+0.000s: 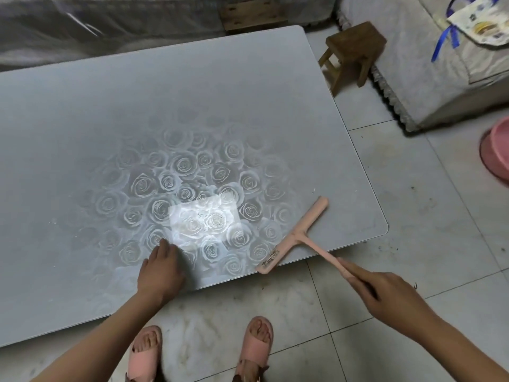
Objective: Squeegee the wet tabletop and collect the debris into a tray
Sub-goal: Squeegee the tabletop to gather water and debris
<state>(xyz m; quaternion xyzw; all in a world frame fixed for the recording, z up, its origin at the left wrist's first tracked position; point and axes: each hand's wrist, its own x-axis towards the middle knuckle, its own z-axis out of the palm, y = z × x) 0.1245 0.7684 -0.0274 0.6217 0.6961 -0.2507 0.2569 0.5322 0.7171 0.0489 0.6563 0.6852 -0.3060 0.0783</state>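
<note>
Squeegee [297, 234] blade lies on the counter [82, 119] at four o'clock, handle gripped in your right hand [385, 293], while your left hand [161, 267] rests flat, fingers straight, at six.

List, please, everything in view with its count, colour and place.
rose-patterned glass tabletop: one, grey, left and centre.
T-shaped plastic squeegee: one, pink, blade on the tabletop's near right corner.
small wooden stool: one, brown, floor beyond the tabletop.
round plastic basin: one, pink, right edge, cut off.
printed bag with blue ribbons: one, white, top right.
open-toed slippers: two, pink, on the feet.
hands: two; left hand flat on the tabletop, right hand gripping the squeegee handle.
</note>
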